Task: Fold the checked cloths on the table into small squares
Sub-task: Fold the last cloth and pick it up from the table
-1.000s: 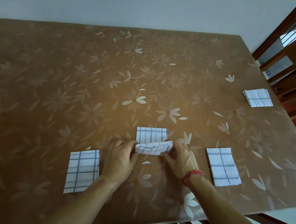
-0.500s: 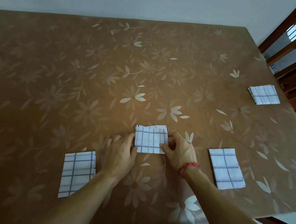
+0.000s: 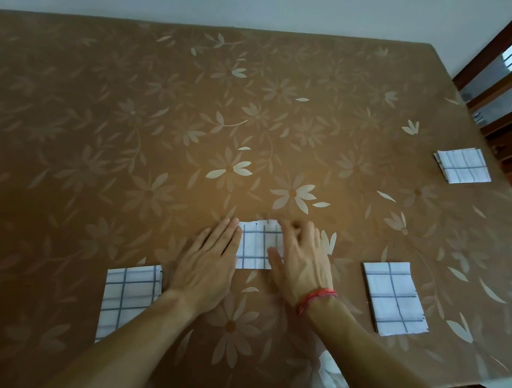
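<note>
The left hand (image 3: 206,270) lies flat, fingers straight, touching the left edge of the middle cloth (image 3: 256,247). The right hand (image 3: 301,260) covers its right side; its fingers are blurred, so I cannot tell the grip.

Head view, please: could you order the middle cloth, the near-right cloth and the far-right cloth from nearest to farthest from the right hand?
1. The middle cloth: partly under the right hand, touching it.
2. The near-right cloth: off to the hand's right, by the near edge of the table.
3. The far-right cloth: farther back, at the table's right edge.
</note>
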A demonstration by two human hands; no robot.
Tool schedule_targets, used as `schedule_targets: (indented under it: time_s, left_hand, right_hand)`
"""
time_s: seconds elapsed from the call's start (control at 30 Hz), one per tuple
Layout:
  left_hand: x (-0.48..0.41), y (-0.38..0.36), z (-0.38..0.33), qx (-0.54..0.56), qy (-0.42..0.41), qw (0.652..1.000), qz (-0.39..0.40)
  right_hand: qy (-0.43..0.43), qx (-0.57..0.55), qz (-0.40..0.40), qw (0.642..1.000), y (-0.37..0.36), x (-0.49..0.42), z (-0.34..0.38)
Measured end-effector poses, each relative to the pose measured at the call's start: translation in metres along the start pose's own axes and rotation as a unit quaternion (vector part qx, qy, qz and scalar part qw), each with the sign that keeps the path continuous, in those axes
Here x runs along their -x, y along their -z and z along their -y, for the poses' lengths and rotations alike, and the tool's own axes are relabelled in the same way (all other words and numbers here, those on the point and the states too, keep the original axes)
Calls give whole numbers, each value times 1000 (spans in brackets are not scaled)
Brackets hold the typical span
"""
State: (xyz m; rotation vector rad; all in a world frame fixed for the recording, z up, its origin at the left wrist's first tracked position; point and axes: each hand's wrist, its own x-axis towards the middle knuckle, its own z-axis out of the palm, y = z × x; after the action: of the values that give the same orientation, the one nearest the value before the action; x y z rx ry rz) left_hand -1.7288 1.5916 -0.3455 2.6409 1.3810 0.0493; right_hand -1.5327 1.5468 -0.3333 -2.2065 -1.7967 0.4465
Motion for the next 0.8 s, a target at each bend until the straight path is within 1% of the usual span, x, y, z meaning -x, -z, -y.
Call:
schedule_targets:
  time_s: [0.03,0.07,0.1,0.2,0.23,0.3,0.43,0.67,0.8]
  left_hand:
    - [0,-1,0,-1,-3,1000,2]
    - [0,-2,1,-1,-5,1000,3]
    - [0,-2,1,-1,-6,1000,5]
    - [1,-2,1,-5,-9,1000,10]
    - [1,-1,1,-4,-7,1000,11]
    - [0,-1,1,3,0,1000,10]
    - [1,-2,1,6,5,1000,15]
    - [0,-2,1,-2,-3,1000,26]
    - [1,0,2,22,-5,999,35]
  right_hand:
    - [-3,-10,56,998,-17,3,-3]
    - [3,3,105,995,-36,2,-4]
    - [38,26,115,992,-49,-3,1]
    - [147,39,89,984,-46,-14,33]
    - [171,33,69,982,-34,-12,45]
    - [197,40,43,979,-32,-8,42]
    - [176,84,48,980,-39,-8,38]
    - [186,129,64,972,-29,-10,32]
    - [188,143,78,969,-17,-6,9]
